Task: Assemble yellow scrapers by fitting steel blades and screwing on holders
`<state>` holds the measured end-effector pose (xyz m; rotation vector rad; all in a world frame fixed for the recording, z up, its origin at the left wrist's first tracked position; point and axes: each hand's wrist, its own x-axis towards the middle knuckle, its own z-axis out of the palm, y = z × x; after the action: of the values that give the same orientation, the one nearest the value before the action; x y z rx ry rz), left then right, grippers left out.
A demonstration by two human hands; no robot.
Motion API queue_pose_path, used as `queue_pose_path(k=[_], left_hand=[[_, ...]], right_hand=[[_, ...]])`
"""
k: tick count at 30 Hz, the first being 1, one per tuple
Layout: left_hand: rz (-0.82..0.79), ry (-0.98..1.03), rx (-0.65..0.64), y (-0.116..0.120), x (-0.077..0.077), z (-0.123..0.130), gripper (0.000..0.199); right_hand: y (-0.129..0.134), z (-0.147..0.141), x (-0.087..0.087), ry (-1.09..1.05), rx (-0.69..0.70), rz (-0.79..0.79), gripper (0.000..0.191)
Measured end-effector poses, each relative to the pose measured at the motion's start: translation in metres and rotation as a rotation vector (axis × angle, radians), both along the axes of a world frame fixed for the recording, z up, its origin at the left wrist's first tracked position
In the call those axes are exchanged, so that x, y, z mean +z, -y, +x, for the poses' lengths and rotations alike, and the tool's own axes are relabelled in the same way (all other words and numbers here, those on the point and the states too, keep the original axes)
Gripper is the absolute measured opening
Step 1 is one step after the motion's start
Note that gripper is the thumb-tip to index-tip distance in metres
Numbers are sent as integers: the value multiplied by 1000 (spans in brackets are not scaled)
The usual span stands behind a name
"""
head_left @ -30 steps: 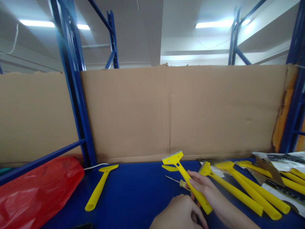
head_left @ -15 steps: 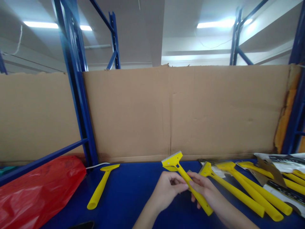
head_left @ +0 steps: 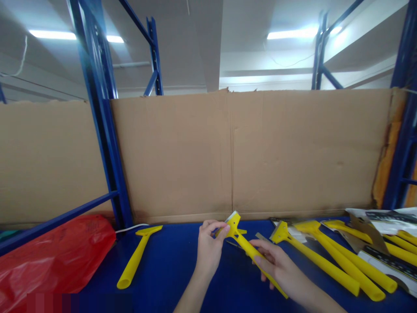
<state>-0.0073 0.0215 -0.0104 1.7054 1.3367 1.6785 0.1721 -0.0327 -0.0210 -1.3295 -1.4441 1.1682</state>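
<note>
A yellow scraper (head_left: 247, 248) with a metal-edged head is held between both hands, tilted with its head up to the left. My left hand (head_left: 208, 248) pinches the head between thumb and fingers. My right hand (head_left: 275, 263) is closed around the handle lower down. By the right fingertips a thin greyish strip (head_left: 262, 237) shows; whether it is held or lies on the table I cannot tell. Just right of my right hand lies another yellow scraper (head_left: 316, 258) with its head pointing away. Farther left rests a yellow scraper handle (head_left: 135, 261) with a flared head.
More yellow scrapers (head_left: 348, 261) lie at the right, beside packaging (head_left: 387, 263) and plastic wrappers. A red plastic bag (head_left: 65, 256) sits at the left next to a blue rack post (head_left: 110, 165). Brown cardboard (head_left: 182, 156) stands behind the blue tabletop (head_left: 172, 261).
My left hand has moved up and left from the handle to the scraper's head. The scraper has turned in my hands, while my right hand stays on its handle.
</note>
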Motion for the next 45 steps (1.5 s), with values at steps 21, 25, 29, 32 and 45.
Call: queue_pose_path(k=[21,25,29,32,45], left_hand=[[-413,507,-381,1,12,-11,30],[-499,463,-402,-3,8,-18,31],[-494,366,-340,-5,8,-20,29],[-462,358,-343,-5,8,-18,27],[186,-382,-194,6,-9,-7,32]], right_hand=[[12,0,5,195,89,93,47],[13,0,7,256,159,91,45],[12,4,7,293,215,101,44],[11,6,8,292,208,121,45],[0,3,8,-35,120,-63,66]])
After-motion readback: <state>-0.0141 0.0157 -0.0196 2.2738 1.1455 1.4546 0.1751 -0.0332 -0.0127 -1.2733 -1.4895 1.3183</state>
